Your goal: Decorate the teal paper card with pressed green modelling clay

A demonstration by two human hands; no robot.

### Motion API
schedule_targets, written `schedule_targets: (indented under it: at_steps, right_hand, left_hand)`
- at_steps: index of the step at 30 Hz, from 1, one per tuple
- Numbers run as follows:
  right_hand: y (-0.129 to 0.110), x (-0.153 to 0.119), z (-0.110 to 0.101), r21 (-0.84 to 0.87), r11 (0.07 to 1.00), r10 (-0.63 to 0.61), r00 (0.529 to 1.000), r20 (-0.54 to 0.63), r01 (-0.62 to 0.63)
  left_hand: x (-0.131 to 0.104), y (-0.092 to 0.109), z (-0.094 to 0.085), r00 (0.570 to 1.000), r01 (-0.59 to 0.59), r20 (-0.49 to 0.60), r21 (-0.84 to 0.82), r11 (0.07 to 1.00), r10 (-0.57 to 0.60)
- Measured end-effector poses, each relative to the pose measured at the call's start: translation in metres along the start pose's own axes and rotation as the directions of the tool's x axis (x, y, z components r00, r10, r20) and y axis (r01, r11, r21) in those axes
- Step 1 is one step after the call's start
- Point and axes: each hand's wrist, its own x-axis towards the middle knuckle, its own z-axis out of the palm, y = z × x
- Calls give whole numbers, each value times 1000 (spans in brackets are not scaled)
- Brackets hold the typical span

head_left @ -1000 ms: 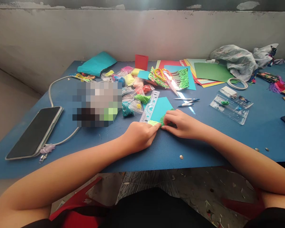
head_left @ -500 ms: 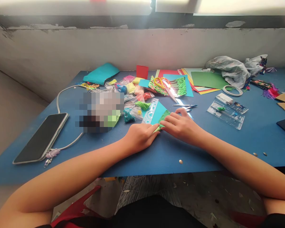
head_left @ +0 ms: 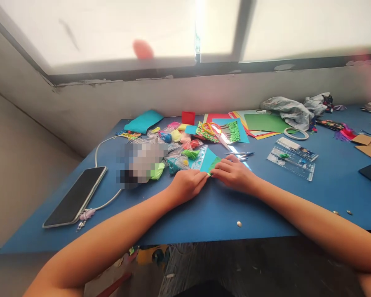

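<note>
My left hand point(head_left: 188, 185) rests on the blue table with its fingers closed at the left end of a small piece of green paper point(head_left: 215, 163). Pressing on the same piece from the other side is my right hand point(head_left: 233, 175), its fingers curled over it. The hands almost meet, and they cover much of the paper. Just beyond them lie a light blue sheet point(head_left: 206, 160) and a clear ruler point(head_left: 202, 153). Pens point(head_left: 239, 154) sit past my right fingers.
Bags of colourful clay point(head_left: 176, 163) lie left of centre, near a phone point(head_left: 76, 197) with a cable. Scissors point(head_left: 214, 131), coloured sheets point(head_left: 266, 123), a tape roll point(head_left: 296, 133) and clear plastic cases point(head_left: 292, 163) spread across the back and right. A small round piece point(head_left: 239, 224) lies near the front edge.
The camera view has tilted up, so more window shows and the table sits lower. My fingers have drawn slightly closer together on the green paper, with less of it showing.
</note>
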Motion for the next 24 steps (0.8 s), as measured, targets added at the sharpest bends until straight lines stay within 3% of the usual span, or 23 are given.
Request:
schedule_targets:
  at_steps: [6,13,19,24]
  right_hand:
    - [-5,4,0,-23,999,21,994,-108,-24]
    - [-5,0,5,2,999,41,995,-87,-41]
    - [-8,2,5,-91,993,59,989,-133,-71]
    - [-16,7,6,-132,987,66,982,-175,-90]
  left_hand:
    - [6,4,-3,998,28,-61,36,999,-26]
    - [4,0,2,996,-3,-91,7,1000,3]
    - [5,1,3,975,-45,-217,-8,999,42]
    - [6,8,3,966,29,-258,-29,999,-35]
